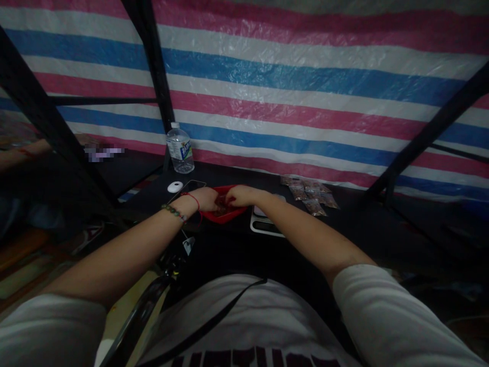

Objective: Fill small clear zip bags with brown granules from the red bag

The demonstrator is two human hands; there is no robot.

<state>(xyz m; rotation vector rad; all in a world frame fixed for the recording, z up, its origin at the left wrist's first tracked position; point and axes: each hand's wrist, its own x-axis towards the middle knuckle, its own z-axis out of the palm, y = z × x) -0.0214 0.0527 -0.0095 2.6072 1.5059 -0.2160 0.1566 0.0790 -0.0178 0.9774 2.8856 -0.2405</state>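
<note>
Both of my hands reach into a red basin (223, 218) on the black table in front of me. My left hand (206, 199), with a red cord and a beaded bracelet at the wrist, bends its fingers down inside the left part. From the right, my right hand (240, 194) dips in with its fingers curled together. Small reddish-brown contents show dimly between the fingers; what exactly is pinched there is too dark to make out. Right beside the basin, partly under my right forearm, lies a white scale (263, 229) with a dark display.
Several small clear packets of brown bits (313, 193) lie right of the scale. A water bottle (180, 150), a white round object (175, 187) and a phone (193, 184) are at the left. Black frame posts flank the table; striped sheeting (305, 92) hangs behind. Another person's arm (30, 152) shows far left.
</note>
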